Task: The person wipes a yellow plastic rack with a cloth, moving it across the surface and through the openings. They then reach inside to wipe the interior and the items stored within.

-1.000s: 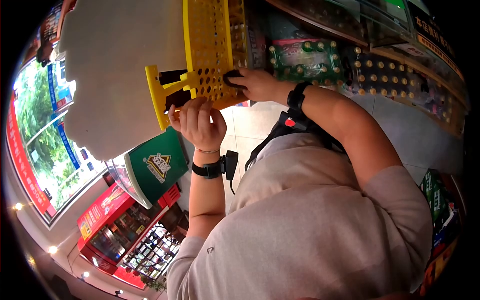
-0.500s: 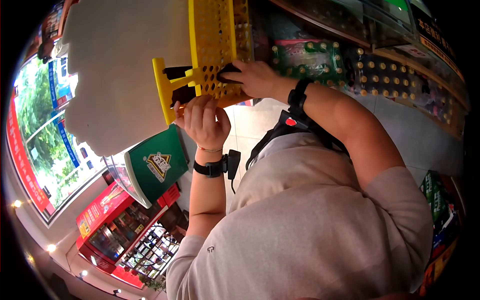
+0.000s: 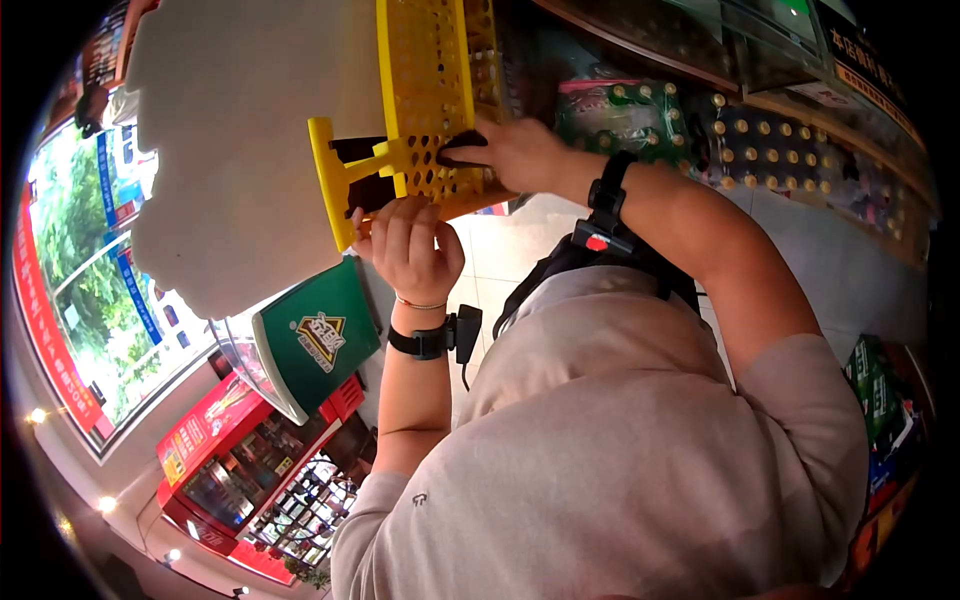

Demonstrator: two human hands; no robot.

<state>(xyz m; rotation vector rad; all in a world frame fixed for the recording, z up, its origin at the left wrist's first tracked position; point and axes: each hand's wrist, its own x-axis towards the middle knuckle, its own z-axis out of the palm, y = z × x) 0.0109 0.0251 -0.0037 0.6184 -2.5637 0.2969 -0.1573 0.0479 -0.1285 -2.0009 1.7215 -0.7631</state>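
Observation:
A yellow perforated rack (image 3: 425, 75) with a plain end bracket stands in front of me, beside a large pale board. My left hand (image 3: 408, 245) is closed, its fingers curled over the rack's near edge by the bracket. In my right hand (image 3: 525, 155) is a dark cloth (image 3: 462, 148), pressed against the holed panel. The fingers of that hand are bent around the cloth and partly hidden by it. Black straps with small devices sit on both wrists.
The pale board (image 3: 250, 150) fills the upper left. Below it stand a green-sided case (image 3: 320, 340) and a red drinks cabinet (image 3: 240, 460). Wrapped packs of bottles (image 3: 770, 150) lie on the floor at right, near a glass-fronted counter. More boxes (image 3: 880, 400) are at lower right.
My right hand has shifted slightly to the right and down along the panel with the cloth. My left hand keeps its hold on the rack. The view has tilted a little.

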